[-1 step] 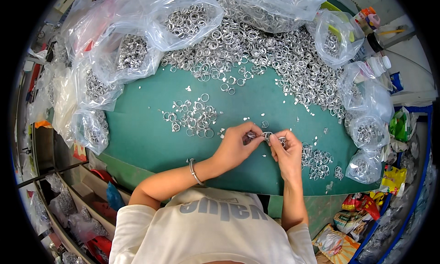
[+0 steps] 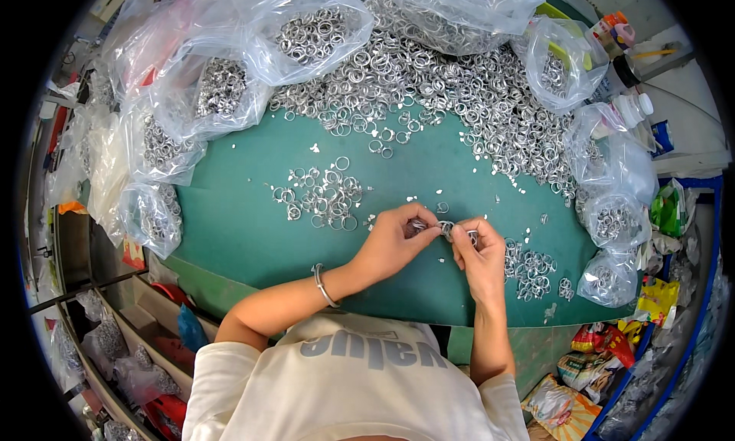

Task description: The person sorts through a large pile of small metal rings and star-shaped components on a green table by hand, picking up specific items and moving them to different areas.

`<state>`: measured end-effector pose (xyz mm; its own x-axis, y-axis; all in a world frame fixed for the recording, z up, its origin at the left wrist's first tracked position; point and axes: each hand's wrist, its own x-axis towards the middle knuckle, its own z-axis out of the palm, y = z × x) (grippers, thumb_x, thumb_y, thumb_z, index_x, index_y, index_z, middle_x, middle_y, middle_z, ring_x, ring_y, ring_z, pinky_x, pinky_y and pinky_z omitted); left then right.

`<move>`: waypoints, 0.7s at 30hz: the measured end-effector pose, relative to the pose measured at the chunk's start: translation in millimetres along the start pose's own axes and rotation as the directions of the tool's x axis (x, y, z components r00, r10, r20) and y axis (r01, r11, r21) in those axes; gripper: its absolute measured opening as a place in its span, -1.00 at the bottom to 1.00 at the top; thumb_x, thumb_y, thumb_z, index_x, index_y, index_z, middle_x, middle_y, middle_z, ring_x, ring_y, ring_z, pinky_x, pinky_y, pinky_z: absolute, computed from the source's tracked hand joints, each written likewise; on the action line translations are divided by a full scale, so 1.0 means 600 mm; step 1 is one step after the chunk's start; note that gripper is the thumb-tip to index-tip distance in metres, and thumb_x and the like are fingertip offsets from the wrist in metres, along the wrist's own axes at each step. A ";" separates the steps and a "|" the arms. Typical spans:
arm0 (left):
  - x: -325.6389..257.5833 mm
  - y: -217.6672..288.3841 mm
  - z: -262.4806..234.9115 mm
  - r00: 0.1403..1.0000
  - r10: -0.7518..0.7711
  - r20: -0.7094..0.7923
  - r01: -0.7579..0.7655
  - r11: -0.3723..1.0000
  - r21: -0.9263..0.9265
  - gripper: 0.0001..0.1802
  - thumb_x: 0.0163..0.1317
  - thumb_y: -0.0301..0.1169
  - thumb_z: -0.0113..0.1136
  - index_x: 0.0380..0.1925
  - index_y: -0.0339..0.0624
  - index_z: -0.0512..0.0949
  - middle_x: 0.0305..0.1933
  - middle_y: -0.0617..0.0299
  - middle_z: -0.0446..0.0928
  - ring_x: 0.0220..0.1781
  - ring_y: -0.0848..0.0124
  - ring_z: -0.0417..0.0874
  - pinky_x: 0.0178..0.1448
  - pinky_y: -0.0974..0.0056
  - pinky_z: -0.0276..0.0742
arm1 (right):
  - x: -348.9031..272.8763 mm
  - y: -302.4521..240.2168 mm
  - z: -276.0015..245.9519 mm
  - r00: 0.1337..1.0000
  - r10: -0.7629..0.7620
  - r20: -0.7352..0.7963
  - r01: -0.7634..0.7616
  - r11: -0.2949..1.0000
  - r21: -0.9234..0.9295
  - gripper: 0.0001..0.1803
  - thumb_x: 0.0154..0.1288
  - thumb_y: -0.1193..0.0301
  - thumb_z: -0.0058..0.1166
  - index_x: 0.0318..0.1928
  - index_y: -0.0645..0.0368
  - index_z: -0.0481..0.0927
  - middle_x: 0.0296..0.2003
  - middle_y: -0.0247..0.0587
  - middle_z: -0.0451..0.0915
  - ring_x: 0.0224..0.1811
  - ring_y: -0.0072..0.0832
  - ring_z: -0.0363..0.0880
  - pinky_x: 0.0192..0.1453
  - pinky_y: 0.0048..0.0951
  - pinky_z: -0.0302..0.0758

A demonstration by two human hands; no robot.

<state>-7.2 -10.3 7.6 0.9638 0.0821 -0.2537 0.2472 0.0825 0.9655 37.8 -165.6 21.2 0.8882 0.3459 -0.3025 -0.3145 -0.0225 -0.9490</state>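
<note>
My left hand [image 2: 398,238], a metal bangle [image 2: 324,286] on its wrist, is closed on several silver rings. Facing it, my right hand [image 2: 478,259] is closed too, with rings showing between its fingers. Thumbs and fingertips meet at a silver ring [image 2: 445,228] held between both hands, just above the green table [image 2: 253,211]. Left of my hands lies a small loose pile of rings [image 2: 325,196]. Another small group of rings [image 2: 530,271] is beside my right wrist. A large heap of rings [image 2: 459,89] spreads over the far side.
Clear plastic bags of rings line the table, including a far-left bag [image 2: 310,35], a left-edge bag [image 2: 153,215] and a right-edge bag [image 2: 609,276]. Small white bits lie scattered on the table. Wooden compartments [image 2: 138,318] stand lower left; colourful packets [image 2: 601,349] sit lower right.
</note>
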 end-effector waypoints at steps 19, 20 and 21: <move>0.000 -0.017 -0.030 0.940 -0.193 0.281 0.328 0.738 -0.590 -0.80 0.21 -0.52 0.08 -0.16 -0.34 0.48 -0.20 0.16 0.55 -0.21 0.43 0.60 -0.08 0.36 0.54 | 0.008 0.012 -0.008 0.972 0.178 0.156 -0.231 0.858 0.458 -0.78 0.39 0.38 -0.09 -0.12 0.29 0.47 -0.27 -0.16 0.57 -0.54 -0.67 0.39 -0.56 -0.67 0.30; 0.001 -0.019 -0.028 0.937 -0.180 0.299 0.333 0.717 -0.612 -0.79 0.20 -0.53 0.07 -0.15 -0.34 0.47 -0.18 0.15 0.55 -0.19 0.40 0.60 -0.05 0.34 0.55 | 0.007 0.013 -0.014 0.967 0.196 0.164 -0.253 0.833 0.492 -0.79 0.38 0.39 -0.07 -0.11 0.28 0.48 -0.25 -0.16 0.58 -0.52 -0.67 0.41 -0.53 -0.67 0.32; 0.001 -0.020 -0.026 0.933 -0.167 0.319 0.340 0.696 -0.632 -0.77 0.20 -0.54 0.06 -0.13 -0.35 0.47 -0.16 0.14 0.54 -0.17 0.38 0.60 -0.02 0.32 0.55 | 0.006 0.015 -0.015 0.958 0.227 0.175 -0.286 0.796 0.533 -0.79 0.36 0.39 -0.05 -0.11 0.27 0.48 -0.24 -0.16 0.57 -0.51 -0.67 0.40 -0.52 -0.68 0.31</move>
<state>-11.1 4.3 -5.0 0.8900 -0.2536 -0.3790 0.4367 0.7133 0.5482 41.3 -173.1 10.6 0.7206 0.4905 -0.4900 -0.6833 0.3829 -0.6216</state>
